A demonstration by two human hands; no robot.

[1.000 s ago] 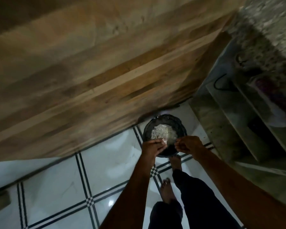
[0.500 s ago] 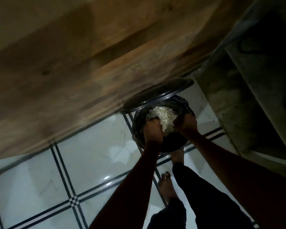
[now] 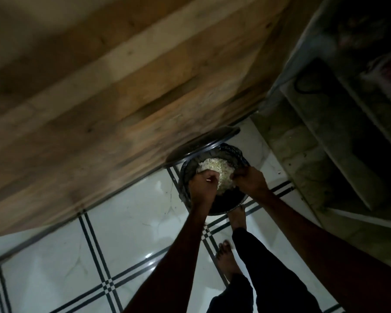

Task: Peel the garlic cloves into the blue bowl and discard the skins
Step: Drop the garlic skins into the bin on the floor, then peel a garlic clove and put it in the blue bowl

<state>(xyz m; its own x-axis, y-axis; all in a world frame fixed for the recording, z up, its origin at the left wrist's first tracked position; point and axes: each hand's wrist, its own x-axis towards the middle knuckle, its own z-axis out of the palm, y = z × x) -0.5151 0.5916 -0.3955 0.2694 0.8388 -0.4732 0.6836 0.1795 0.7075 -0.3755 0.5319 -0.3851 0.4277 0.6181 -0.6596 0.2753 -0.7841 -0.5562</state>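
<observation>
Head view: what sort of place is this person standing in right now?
Probably a home kitchen, dimly lit. A pedal bin with a raised lid stands on a glossy tiled floor against a wooden door or cabinet panel, with stone shelves to the right.

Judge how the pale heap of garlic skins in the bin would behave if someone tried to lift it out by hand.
The garlic skins look thin and flaky, so probably very light and floppy. Being a loose heap, they would likely crumble and scatter rather than lift whole. Both hands, left hand and right hand, are at the pile inside the bin.
</observation>
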